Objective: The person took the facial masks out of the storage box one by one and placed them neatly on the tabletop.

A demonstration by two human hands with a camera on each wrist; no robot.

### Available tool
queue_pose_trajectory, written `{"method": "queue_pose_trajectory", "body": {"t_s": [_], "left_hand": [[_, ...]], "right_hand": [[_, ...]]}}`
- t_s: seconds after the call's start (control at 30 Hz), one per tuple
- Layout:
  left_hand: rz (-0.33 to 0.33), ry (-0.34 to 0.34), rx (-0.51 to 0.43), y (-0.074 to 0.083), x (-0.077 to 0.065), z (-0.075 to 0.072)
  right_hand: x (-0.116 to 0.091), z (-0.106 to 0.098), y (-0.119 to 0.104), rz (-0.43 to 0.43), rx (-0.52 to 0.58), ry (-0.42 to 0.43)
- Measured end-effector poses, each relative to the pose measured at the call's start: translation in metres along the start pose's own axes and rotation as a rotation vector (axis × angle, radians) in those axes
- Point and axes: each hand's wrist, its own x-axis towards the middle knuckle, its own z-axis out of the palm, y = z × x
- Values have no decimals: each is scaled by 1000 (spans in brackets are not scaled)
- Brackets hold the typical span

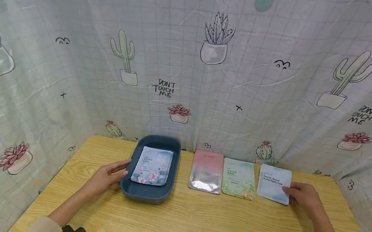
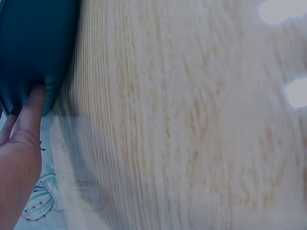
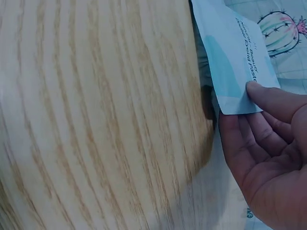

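My right hand (image 1: 304,197) pinches the right edge of a pale blue packet (image 1: 274,183) labelled Double Eyelid Paste. In the right wrist view the thumb (image 3: 261,91) presses on its printed face and the other fingers are behind it. My left hand (image 1: 111,175) rests against the left side of a dark blue plastic bin (image 1: 143,198), fingers extended along its wall. Inside the bin lies a white-and-blue packet with pink flowers (image 1: 152,166). A pink and silver packet (image 1: 207,171) and a green packet (image 1: 239,179) lie side by side between bin and right hand.
The wooden table (image 1: 204,223) stretches towards me in front of the packets. A hanging cloth (image 1: 166,58) printed with cacti stands right behind the table's back edge and along both sides. A bright light reflection shows near the front.
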Motion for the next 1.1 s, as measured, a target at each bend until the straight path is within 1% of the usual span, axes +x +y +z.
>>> {"method": "queue_pose_trajectory", "body": {"t_s": [0.07,0.2,0.33,0.47,0.57,0.77,0.83,0.93,1.03,1.1], "left_hand": [[0,-2,-1,0,0,0],[4,-4,-7,-1,1,0],[4,-6,-14,-1,1,1],[4,-18,-60,-1,2,0],[2,-23,-88,-1,2,0],[-4,-21,-80,-2,2,0],[-5,-20,-77,-2,2,0],[-8,-17,-70,-1,2,0],[-10,-13,-68,-1,2,0],[-7,-16,-64,-1,1,0]], "right_hand": [[-1,0,0,0,-23,6],[-4,1,-3,-6,-110,29],[-4,4,-8,-46,-256,87],[-3,10,-12,-73,-370,146],[-3,16,-15,-76,-395,170],[-5,23,-21,-63,-433,220],[-6,27,-25,-70,-453,244],[-7,34,-34,-135,-475,287],[-4,45,-48,-226,-461,295],[-3,53,-61,-280,-448,281]]}}
